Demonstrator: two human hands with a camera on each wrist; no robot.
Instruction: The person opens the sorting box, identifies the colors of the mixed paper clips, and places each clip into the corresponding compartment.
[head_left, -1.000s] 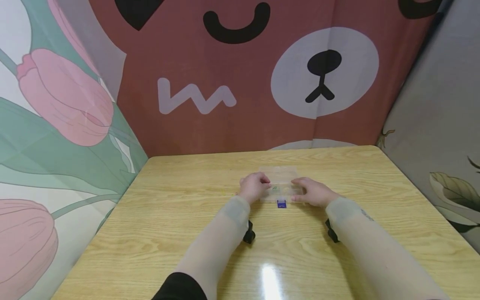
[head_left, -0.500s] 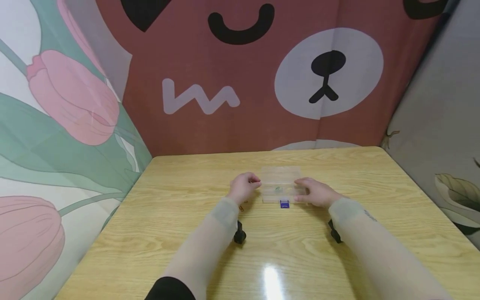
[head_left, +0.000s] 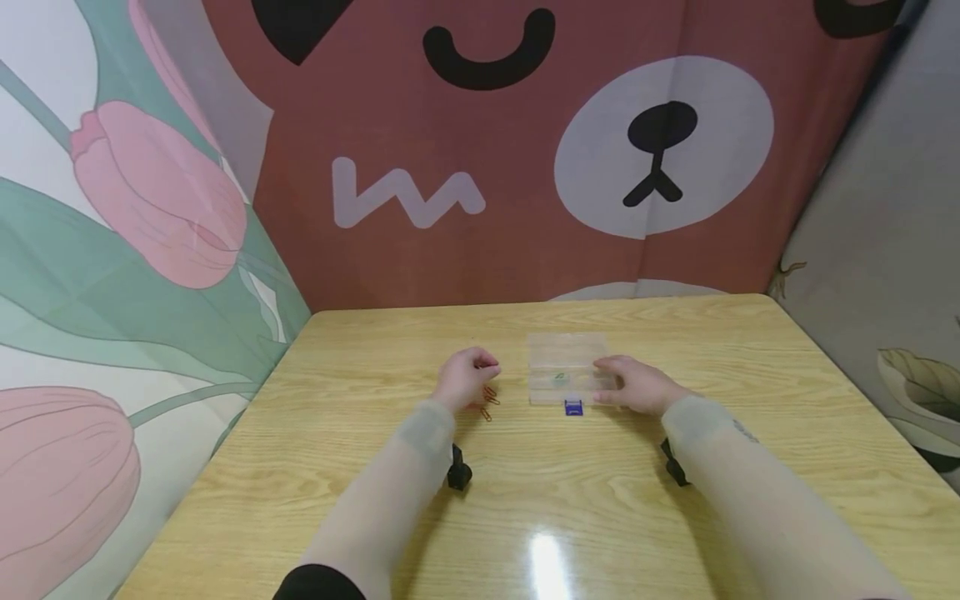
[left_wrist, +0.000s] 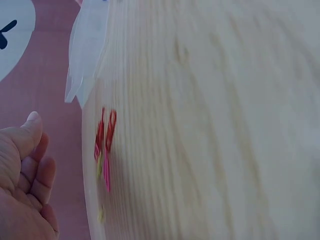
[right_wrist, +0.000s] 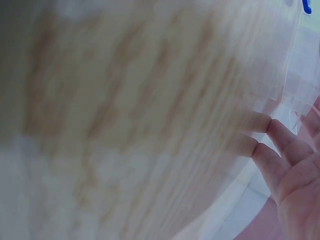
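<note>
A clear plastic box (head_left: 545, 392) stands on the table with its lid (head_left: 567, 348) raised at the back. Something small and green (head_left: 561, 379) lies inside. My right hand (head_left: 641, 386) holds the box's right end between thumb and fingers; some fingertips (right_wrist: 245, 145) reach the tabletop in the right wrist view. Left of the box, my left hand (head_left: 465, 379) hovers over red paper clips (head_left: 491, 396), fingers loosely bent, nothing visible between them. Pink clips (left_wrist: 106, 172) and yellow ones (left_wrist: 101, 214) lie beside the red clips (left_wrist: 111, 131) in the left wrist view.
A blue latch (head_left: 573, 408) hangs at the box's front. The wooden table (head_left: 585, 492) ends at a brown printed cloth (head_left: 420, 267) behind. Patterned cloths also hang at the left and right.
My left hand has moved from above the box leftward to the paper clips, uncovering the box's left part and several red clips. My right hand has stayed at the box.
</note>
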